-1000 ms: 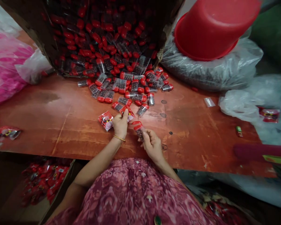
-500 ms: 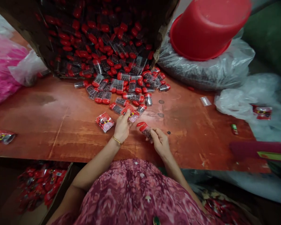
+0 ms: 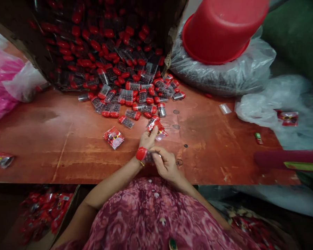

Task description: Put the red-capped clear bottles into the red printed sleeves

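Note:
My left hand [image 3: 147, 140] pinches a small red printed packet [image 3: 161, 134] between thumb and fingers, just above the table. In my right hand [image 3: 165, 162] is a small clear container with a red cap [image 3: 142, 153] and dark pellets inside. Its capped end points left, over my left wrist and a thin gold bracelet [image 3: 141, 162]. To the left of my hands lies a stack of printed packets [image 3: 114, 138]. Beyond them, a loose pile of red-capped containers [image 3: 129, 97] spreads over the table, one [image 3: 126, 121] nearest to my left hand.
A large cardboard box [image 3: 169, 52] lies open towards me, full of red-capped containers. Right of it, an upturned red bucket [image 3: 224, 34] rests on a clear plastic bag [image 3: 219, 81] of dark contents. A pink bag [image 3: 5, 83] stands left. Below the table edge sits a box of red packets [image 3: 47, 208].
My right hand has moved left and slightly down, bringing the container over my left wrist. The left hand, with its packet, has shifted right. The view has shifted slightly.

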Available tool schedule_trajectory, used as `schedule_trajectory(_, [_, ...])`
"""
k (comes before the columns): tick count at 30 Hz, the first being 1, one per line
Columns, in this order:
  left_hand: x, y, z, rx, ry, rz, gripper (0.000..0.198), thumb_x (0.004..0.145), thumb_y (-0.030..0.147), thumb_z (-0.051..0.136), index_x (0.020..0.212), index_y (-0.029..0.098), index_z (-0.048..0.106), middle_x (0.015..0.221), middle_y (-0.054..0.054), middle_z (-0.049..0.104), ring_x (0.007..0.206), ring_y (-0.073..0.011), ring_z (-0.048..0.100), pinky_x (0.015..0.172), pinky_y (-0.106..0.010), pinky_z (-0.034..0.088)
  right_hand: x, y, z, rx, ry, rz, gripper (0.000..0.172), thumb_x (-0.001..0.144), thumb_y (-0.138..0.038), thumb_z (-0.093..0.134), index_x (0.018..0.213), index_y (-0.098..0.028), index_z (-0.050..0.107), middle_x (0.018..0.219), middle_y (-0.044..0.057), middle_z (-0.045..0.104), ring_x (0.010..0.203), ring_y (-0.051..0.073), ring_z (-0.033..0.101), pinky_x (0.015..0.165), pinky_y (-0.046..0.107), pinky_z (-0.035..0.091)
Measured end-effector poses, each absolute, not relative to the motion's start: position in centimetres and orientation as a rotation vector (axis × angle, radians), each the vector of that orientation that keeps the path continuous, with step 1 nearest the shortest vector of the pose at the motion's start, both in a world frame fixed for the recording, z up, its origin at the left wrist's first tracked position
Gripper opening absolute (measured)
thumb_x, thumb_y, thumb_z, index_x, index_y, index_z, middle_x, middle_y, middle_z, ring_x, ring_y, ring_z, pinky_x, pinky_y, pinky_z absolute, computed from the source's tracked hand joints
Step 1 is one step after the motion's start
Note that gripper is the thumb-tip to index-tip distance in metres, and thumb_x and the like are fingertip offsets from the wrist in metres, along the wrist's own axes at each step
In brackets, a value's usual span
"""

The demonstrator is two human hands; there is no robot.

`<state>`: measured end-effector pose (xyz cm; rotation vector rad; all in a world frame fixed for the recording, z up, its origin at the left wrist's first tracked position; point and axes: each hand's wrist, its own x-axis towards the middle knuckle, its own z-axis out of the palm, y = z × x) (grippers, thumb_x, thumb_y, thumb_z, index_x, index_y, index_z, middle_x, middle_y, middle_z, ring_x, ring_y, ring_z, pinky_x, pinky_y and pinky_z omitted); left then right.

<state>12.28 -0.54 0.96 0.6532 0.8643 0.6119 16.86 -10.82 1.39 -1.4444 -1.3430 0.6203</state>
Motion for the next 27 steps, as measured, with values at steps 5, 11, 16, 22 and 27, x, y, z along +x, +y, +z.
schedule_trajectory(5, [11.0, 2.2, 1.8, 0.529, 0.852, 0.766, 0.025, 0.068, 0.039, 0.071, 0.074, 0.016, 0.063, 0.071, 0.001, 0.068, 0.068, -0.0111, 0.062, 0.066, -0.022, 0.045, 20.0, -11.1, -1.1, -1.684, -1.137, 0.561, 0.027, 0.092, -0.031, 0.032, 0.087, -0.020, 0.055, 0.064, -0.001, 0.056, 0.056, 0.013, 0.052, 0.054, 0.024, 0.042])
schedule_trajectory(11, [10.1, 1.7, 2.6, 0.452, 0.884, 0.682, 0.019, 0.072, 0.034, 0.068, 0.076, 0.017, 0.061, 0.078, 0.000, 0.070, 0.073, -0.0128, 0.065, 0.067, -0.022, 0.046, 21.0, -10.2, -3.1, -2.010, -1.380, 0.207, 0.029, 0.090, -0.030, 0.034, 0.079, -0.018, 0.059, 0.076, 0.007, 0.063, 0.075, 0.020, 0.054, 0.071, 0.034, 0.041])
schedule_trajectory(16, [10.0, 0.9, 2.9, 0.470, 0.896, 0.642, 0.020, 0.070, 0.033, 0.070, 0.075, 0.016, 0.063, 0.076, -0.001, 0.070, 0.071, -0.0121, 0.064, 0.067, -0.022, 0.046, 20.6, -9.4, -1.7, -1.852, -1.252, 0.110, 0.022, 0.088, -0.029, 0.043, 0.099, -0.018, 0.058, 0.099, 0.010, 0.064, 0.091, 0.021, 0.056, 0.081, 0.037, 0.044])
schedule_trajectory(22, [10.7, -0.1, 2.7, 0.616, 0.886, 0.652, 0.032, 0.062, 0.044, 0.073, 0.060, 0.013, 0.064, 0.056, 0.000, 0.063, 0.052, -0.0095, 0.054, 0.056, -0.022, 0.041, 19.3, -8.5, 0.3, -1.599, -1.084, 0.308, 0.026, 0.081, -0.026, 0.056, 0.106, -0.019, 0.054, 0.091, 0.006, 0.065, 0.080, 0.017, 0.061, 0.076, 0.031, 0.051])
schedule_trajectory(27, [10.8, -1.1, 2.2, 0.760, 0.900, 0.705, 0.034, 0.061, 0.045, 0.072, 0.056, 0.012, 0.065, 0.052, 0.001, 0.059, 0.051, -0.0080, 0.049, 0.055, -0.022, 0.037, 19.4, -8.0, -0.2, -1.679, -1.112, 0.170, 0.020, 0.081, -0.024, 0.054, 0.100, -0.020, 0.060, 0.093, 0.006, 0.068, 0.082, 0.018, 0.063, 0.076, 0.032, 0.051])
